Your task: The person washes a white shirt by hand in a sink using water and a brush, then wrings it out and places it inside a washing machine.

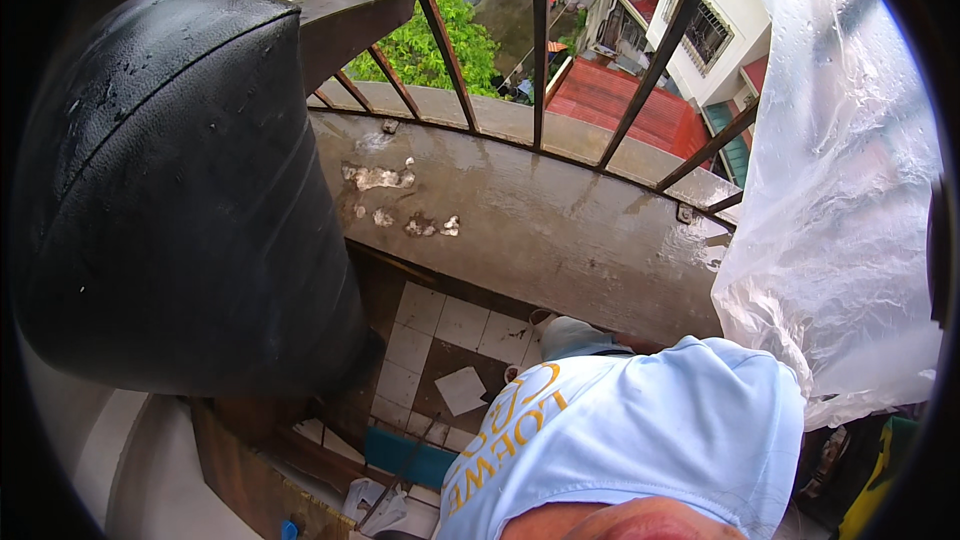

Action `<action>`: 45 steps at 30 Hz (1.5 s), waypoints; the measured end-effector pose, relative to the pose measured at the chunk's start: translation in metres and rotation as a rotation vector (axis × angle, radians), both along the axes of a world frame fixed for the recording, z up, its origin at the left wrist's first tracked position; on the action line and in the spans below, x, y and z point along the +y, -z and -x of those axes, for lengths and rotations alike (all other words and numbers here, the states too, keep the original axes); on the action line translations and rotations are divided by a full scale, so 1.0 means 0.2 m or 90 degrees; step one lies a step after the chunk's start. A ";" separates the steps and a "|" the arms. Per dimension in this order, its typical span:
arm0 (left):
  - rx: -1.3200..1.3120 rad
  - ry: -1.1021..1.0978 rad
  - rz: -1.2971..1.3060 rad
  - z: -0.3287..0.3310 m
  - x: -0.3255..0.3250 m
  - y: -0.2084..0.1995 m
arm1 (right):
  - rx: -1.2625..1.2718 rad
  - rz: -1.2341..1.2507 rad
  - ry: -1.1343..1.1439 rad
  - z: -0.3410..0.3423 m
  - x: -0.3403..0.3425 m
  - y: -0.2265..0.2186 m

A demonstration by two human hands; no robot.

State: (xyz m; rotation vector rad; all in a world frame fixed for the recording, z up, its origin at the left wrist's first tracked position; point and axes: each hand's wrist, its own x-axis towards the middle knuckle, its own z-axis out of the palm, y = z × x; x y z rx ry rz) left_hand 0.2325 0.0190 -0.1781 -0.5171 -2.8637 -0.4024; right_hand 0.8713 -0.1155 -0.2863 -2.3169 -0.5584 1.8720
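Note:
Neither of my hands shows in the head view. My light blue shirt (pixel 650 420), with yellow lettering, fills the lower right. To the left stands a bulky black padded thing (pixel 180 200) with a leather-like cover, a curved seam and water drops on it. Beyond my shirt runs a wet concrete ledge (pixel 560 230). Whitish, crumbly patches (pixel 378 177) lie on its left part. What my hands hold or touch, if anything, is out of sight.
Metal railing bars (pixel 541 50) rise from the ledge, with rooftops and a green tree (pixel 440 40) below. A clear plastic sheet (pixel 830 200) hangs at the right. Below are floor tiles (pixel 410 348), a loose white square (pixel 461 391), a wooden board (pixel 255 480) and a plastic bag (pixel 405 514).

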 end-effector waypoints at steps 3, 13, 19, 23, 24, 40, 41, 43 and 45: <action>0.002 -0.002 0.000 0.00 0.00 -0.01 | -0.003 -0.001 0.003 -0.02 0.01 0.00; 0.001 -0.016 -0.008 0.06 -0.01 -0.02 | -0.019 -0.014 -0.009 -0.02 0.05 0.00; 0.008 -0.024 -0.010 0.11 -0.07 -0.04 | -0.029 -0.013 -0.015 0.01 0.04 0.00; 0.009 -0.033 -0.009 0.14 -0.11 -0.04 | -0.039 -0.011 -0.024 -0.01 0.04 0.01; 0.009 -0.037 -0.011 0.15 -0.13 -0.03 | -0.045 -0.010 -0.029 -0.02 0.04 0.01; -0.150 0.009 -0.478 0.34 -0.47 -0.37 | -0.270 -0.357 -0.445 0.28 0.78 0.13; -0.289 0.076 -0.418 0.33 -0.52 -0.49 | -0.182 -0.478 -0.395 0.42 0.89 0.07; -0.336 0.079 -0.508 0.31 -0.53 -0.67 | 0.042 -0.617 -0.352 0.78 1.15 -0.20; -0.365 0.092 -0.534 0.40 -0.63 -0.75 | 0.194 -0.626 -0.453 1.32 1.36 -0.70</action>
